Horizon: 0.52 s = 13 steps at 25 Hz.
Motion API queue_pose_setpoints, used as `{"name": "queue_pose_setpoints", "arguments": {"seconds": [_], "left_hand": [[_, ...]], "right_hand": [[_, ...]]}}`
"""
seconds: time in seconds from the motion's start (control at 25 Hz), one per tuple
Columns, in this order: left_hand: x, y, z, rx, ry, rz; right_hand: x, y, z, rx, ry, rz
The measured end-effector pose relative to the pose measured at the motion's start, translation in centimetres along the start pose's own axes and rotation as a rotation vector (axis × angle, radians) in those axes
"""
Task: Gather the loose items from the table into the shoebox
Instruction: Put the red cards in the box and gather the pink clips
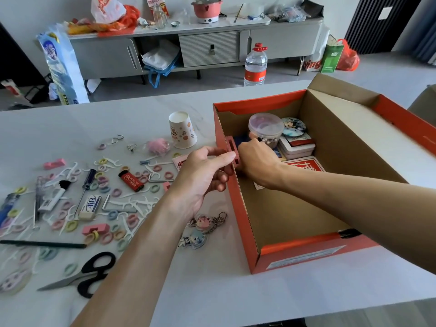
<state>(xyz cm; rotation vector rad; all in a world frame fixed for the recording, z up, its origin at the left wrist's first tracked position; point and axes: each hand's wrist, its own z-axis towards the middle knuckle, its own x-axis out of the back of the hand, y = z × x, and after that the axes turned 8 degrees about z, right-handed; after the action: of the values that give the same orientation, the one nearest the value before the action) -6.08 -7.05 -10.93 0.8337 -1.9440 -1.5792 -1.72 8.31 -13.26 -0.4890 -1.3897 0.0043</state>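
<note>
The orange shoebox [245, 223] stands open on the right of the table, its lid folded back. At its left wall, my left hand [203, 178] pinches a pink slotted block [230, 145] between thumb and forefinger. My right hand [256, 161] reaches inside the box with curled fingers and grips the same block from the other side. In the box lie a clear plastic jar [265, 127], a round badge [293, 127], a tin [297, 146] and a red card pack [306, 166]. The block's lower part is hidden by my hands.
Loose on the table at left: paper cup [182, 129], red lighter [131, 181], eraser [90, 205], screwdriver [86, 185], pencil [42, 244], black scissors [87, 277], two keychains [200, 230], pink blocks [54, 163], several hair bands and floss picks. A water bottle [256, 64] stands behind.
</note>
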Motion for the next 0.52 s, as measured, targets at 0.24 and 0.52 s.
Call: {"name": "queue_pose_setpoints", "arguments": {"seconds": [0.24, 0.52], "left_hand": [[-0.1, 0.1, 0.1, 0.011, 0.003, -0.009], [0.3, 0.4, -1.1, 0.022, 0.018, 0.031]], "right_hand": [[-0.1, 0.3, 0.1, -0.009, 0.024, 0.024], [1.8, -0.5, -1.1, -0.1, 0.062, 0.177]]}}
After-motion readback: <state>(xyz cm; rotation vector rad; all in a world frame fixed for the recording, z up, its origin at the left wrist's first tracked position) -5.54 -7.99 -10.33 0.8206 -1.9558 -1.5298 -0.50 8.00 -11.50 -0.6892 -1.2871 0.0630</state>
